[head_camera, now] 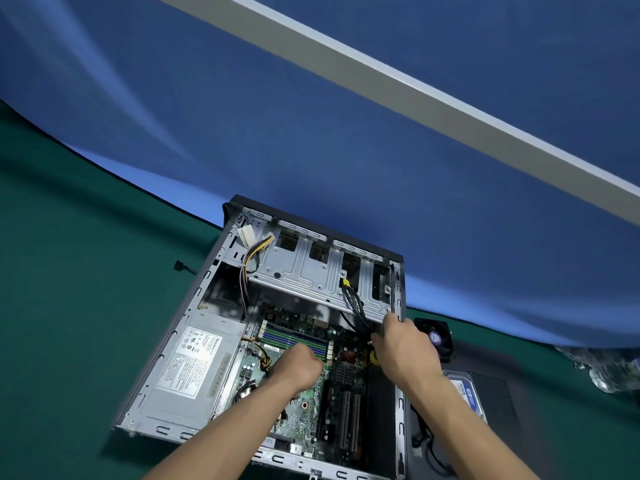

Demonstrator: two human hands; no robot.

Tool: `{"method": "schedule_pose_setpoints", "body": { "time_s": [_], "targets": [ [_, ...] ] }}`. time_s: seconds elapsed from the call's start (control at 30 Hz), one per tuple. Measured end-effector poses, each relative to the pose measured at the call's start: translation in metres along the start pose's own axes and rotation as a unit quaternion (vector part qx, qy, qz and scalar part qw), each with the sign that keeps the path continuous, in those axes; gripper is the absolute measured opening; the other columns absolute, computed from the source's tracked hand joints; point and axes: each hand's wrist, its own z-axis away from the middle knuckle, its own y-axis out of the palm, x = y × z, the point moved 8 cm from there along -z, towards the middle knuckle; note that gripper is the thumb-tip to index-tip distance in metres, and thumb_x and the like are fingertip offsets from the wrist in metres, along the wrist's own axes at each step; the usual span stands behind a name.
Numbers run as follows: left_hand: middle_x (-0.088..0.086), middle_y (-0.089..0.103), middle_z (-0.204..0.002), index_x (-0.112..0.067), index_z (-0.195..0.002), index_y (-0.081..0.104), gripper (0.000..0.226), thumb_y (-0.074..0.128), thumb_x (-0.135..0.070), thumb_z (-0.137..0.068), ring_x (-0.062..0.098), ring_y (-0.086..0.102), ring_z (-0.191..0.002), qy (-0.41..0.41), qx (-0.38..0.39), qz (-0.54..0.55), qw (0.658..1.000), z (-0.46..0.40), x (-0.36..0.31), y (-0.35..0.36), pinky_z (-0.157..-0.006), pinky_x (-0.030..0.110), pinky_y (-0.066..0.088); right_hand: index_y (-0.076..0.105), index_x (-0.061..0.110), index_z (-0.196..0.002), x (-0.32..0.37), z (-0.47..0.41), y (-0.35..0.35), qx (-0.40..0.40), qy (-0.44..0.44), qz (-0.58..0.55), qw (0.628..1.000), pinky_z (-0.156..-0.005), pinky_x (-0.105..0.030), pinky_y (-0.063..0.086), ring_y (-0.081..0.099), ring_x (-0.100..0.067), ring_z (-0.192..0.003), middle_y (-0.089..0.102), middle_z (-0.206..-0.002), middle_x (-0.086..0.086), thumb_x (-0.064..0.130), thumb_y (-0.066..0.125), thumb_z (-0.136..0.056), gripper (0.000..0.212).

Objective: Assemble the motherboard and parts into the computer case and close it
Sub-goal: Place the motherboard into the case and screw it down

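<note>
Two bare hands reach into the open grey metal computer case (194,308) lying on the green table (69,289): the left hand (299,370) curls loosely over the green motherboard (311,344), its hold unclear, while farther in the right hand (403,344) pinches black cables (353,306) below the silver drive cage (311,268).

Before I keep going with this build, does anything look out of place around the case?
One thing stands out: a small black plug with a short cable lies loose on the green mat, left of the open case and connected to nothing visible. Otherwise nothing looks damaged.
</note>
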Motion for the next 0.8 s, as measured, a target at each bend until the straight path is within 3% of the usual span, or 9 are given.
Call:
{"method": "schedule_pose_setpoints", "body": {
  "time_s": [0.1,0.2,0.33,0.43,0.5,0.6,0.7,0.8],
  "targets": [
    [-0.001,0.041,-0.064,-0.014,-0.079,0.052,0.016,0.048,-0.015,-0.095,0.013,0.032,-0.045,-0.006,0.004,0.008,1.000,0.001,0.001,0.000,-0.054,0.023,0.038,0.038,0.012,-0.123,-0.002,0.002,0.001,0.007,0.013,-0.006,1.000,-0.067,-0.032,0.039,0.059,-0.032,-0.094,0.050,-0.119,-0.013,0.038,0.044,-0.098,0.037],
    [-0.003,0.036,-0.058,-0.015,-0.070,0.048,0.025,0.049,-0.015,-0.095,0.013,0.031,-0.045,-0.010,0.000,0.008,1.000,0.001,0.001,-0.001,-0.059,0.025,0.039,0.031,0.013,-0.125,-0.002,0.001,0.002,0.030,0.015,-0.037,0.999,-0.066,-0.033,0.041,0.054,-0.030,-0.084,0.045,-0.119,-0.013,0.028,0.053,-0.093,0.041],
    [-0.004,0.032,-0.053,-0.017,-0.062,0.044,0.034,0.050,-0.015,-0.095,0.012,0.030,-0.043,-0.012,-0.012,-0.002,1.000,0.003,0.001,-0.003,-0.060,0.025,0.042,0.037,0.007,-0.121,-0.012,0.000,0.000,0.029,0.046,-0.081,0.995,-0.079,-0.041,0.051,0.060,-0.033,-0.095,0.055,-0.118,-0.019,0.031,0.043,-0.099,0.033],
    [-0.005,0.030,-0.051,-0.018,-0.058,0.040,0.038,0.050,-0.015,-0.094,0.012,0.029,-0.043,-0.012,-0.013,-0.009,1.000,0.004,0.000,-0.004,-0.063,0.026,0.043,0.033,0.011,-0.124,-0.011,0.001,0.006,0.083,0.042,-0.135,0.987,-0.080,-0.042,0.055,0.061,-0.037,-0.096,0.044,-0.129,-0.021,0.025,0.050,-0.096,0.036],
    [-0.005,0.029,-0.051,-0.019,-0.057,0.039,0.038,0.049,-0.014,-0.094,0.012,0.029,-0.043,-0.013,-0.009,-0.012,1.000,0.004,0.000,-0.003,-0.066,0.027,0.045,0.039,0.009,-0.118,-0.009,0.003,0.005,0.058,0.026,-0.103,0.993,-0.073,-0.039,0.053,0.063,-0.035,-0.093,0.054,-0.118,-0.019,0.025,0.046,-0.098,0.026],
    [-0.005,0.030,-0.052,-0.017,-0.061,0.043,0.034,0.050,-0.015,-0.094,0.012,0.030,-0.043,-0.012,-0.007,-0.003,1.000,0.003,0.001,-0.003,-0.064,0.028,0.045,0.041,0.010,-0.115,-0.011,0.005,-0.001,-0.003,0.032,-0.051,0.998,-0.066,-0.032,0.041,0.060,-0.033,-0.091,0.060,-0.110,-0.013,0.036,0.039,-0.100,0.030],
    [-0.004,0.032,-0.054,-0.016,-0.065,0.046,0.029,0.050,-0.016,-0.094,0.013,0.032,-0.045,-0.015,-0.005,-0.007,1.000,0.003,0.001,-0.003,-0.063,0.028,0.043,0.034,0.012,-0.118,-0.007,0.004,0.004,0.029,0.030,-0.103,0.994,-0.071,-0.037,0.048,0.058,-0.033,-0.087,0.048,-0.115,-0.014,0.027,0.047,-0.097,0.029],
    [-0.003,0.032,-0.053,-0.018,-0.058,0.040,0.037,0.050,-0.016,-0.094,0.013,0.033,-0.046,-0.020,-0.008,-0.011,1.000,0.003,0.003,-0.003,-0.070,0.034,0.051,0.042,0.005,-0.118,-0.010,0.004,0.004,0.015,0.043,-0.058,0.997,-0.075,-0.035,0.049,0.062,-0.035,-0.097,0.060,-0.115,-0.018,0.029,0.034,-0.102,0.030]
  ]
}}
